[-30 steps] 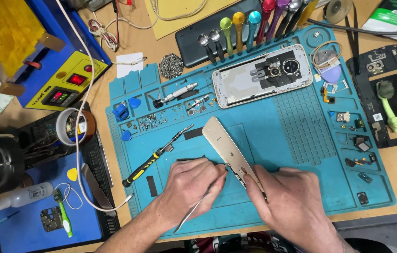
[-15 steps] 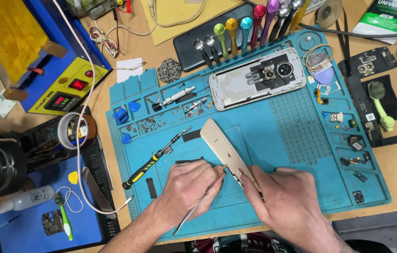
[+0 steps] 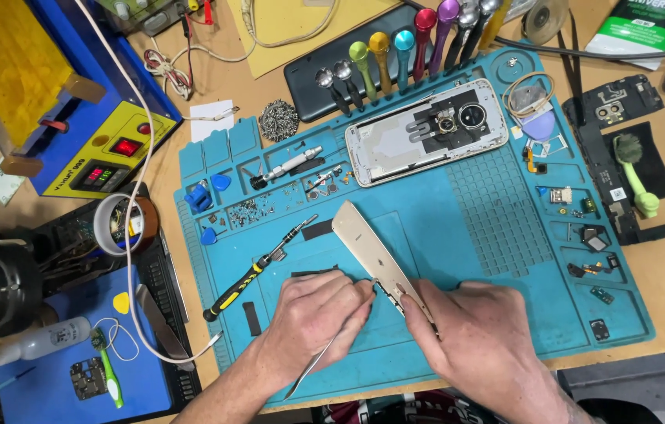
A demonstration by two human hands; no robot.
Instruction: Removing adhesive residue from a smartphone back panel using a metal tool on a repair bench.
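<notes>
Both hands pinch the gold phone panel — long axis diagonal (upper-left).

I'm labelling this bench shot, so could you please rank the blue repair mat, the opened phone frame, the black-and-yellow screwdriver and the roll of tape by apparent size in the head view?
1. blue repair mat
2. opened phone frame
3. black-and-yellow screwdriver
4. roll of tape
</notes>
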